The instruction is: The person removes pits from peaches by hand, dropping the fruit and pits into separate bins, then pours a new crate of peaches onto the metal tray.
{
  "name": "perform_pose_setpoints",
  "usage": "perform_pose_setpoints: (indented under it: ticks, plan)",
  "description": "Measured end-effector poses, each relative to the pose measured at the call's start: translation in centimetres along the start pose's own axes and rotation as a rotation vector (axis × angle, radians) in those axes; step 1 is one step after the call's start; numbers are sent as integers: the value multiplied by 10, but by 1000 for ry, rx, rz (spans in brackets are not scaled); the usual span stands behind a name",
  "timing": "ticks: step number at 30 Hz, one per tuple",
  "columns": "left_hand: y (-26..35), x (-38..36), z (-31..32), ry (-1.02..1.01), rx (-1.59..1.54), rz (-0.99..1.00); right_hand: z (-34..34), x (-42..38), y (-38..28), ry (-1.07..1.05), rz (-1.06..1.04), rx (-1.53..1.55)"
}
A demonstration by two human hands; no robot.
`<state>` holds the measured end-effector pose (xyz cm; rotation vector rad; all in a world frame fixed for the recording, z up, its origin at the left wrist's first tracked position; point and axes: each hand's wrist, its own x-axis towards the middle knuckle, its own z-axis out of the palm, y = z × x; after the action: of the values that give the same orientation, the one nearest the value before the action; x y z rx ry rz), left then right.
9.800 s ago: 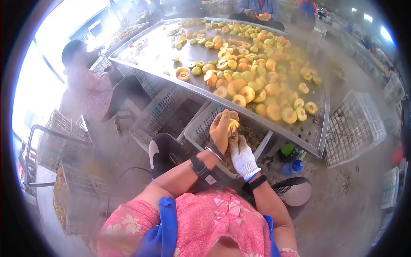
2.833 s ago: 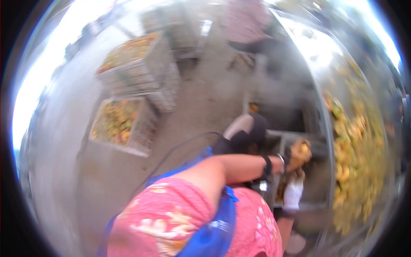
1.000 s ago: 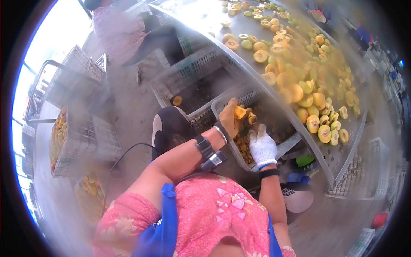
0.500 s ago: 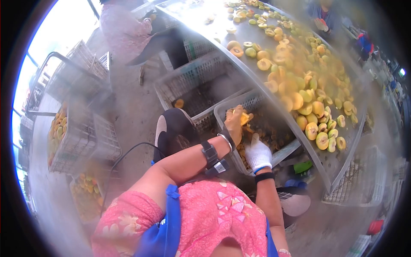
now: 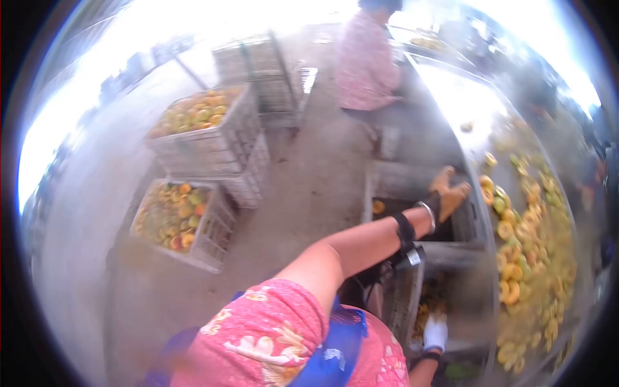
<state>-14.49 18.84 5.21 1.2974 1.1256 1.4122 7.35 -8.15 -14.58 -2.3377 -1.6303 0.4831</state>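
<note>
My bare left hand (image 5: 451,193), with a bangle and dark straps at the wrist, reaches over a grey plastic crate (image 5: 394,171). Its fingers are spread and nothing shows in them. A fruit half (image 5: 378,206) lies inside that crate. My right hand (image 5: 436,333), in a white glove, is low over a nearer crate (image 5: 407,316) that holds brownish-orange fruit scraps (image 5: 430,303). The gloved fingers look curled together, and I cannot tell what they hold. Just right of both hands runs the metal table (image 5: 456,97), spread with halved, peach-like yellow fruit (image 5: 514,271).
Stacked crates (image 5: 222,145) filled with whole peach-like fruit stand on the left floor, with another full crate (image 5: 216,235) in front. More crates (image 5: 255,71) are piled behind. A person in a pink top (image 5: 369,61) sits by the table's far end.
The view has swung left. My left hand has moved from the scrap crate to over the far crate and let go of the yellow fruit piece. The gloved hand stays at the scrap crate.
</note>
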Motion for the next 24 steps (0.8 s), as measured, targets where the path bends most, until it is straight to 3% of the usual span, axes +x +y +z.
perform_pose_setpoints:
  ticks: [1, 2, 4, 5, 7, 10, 13, 15, 17, 19, 20, 22, 24]
  plan:
    - [19, -14, -16, 21, 66, 43, -9, 0, -12, -88, 97, -6]
    - [33, -25, -35, -10, 10, 24, 7, 7, 7, 1, -7, 193]
    - [36, -35, -68, -41, -39, 2, 14, 24, 27, 47, 0, 164]
    - [32, -37, -81, -35, -25, -1, 24, 31, 36, 181, -31, 194]
    - [25, -43, -93, -16, -3, -57, 26, 49, 58, 51, 214, 655]
    - [15, -49, -127, 34, -15, -116, 8, 53, 41, -12, 579, 773]
    - [3, -53, -157, 99, 17, -104, -15, 33, 5, -36, 456, 687]
    - [4, -58, -180, 139, 25, -92, 67, 102, 132, -280, 41, 559]
    - [9, -61, -204, 165, 24, -127, 11, 17, -12, -602, 278, 608]
    - [-34, -51, -221, 226, 80, -115, -15, 3, -38, -554, 290, 495]
    - [-51, -49, -227, 253, 106, -113, -13, 21, -19, -670, 607, 571]
    - [-22, -73, -259, 239, 10, -231, -17, 42, -1, -463, 533, 514]
    - [-26, -85, -283, 334, 228, -241, -16, 57, 10, -306, 455, 444]
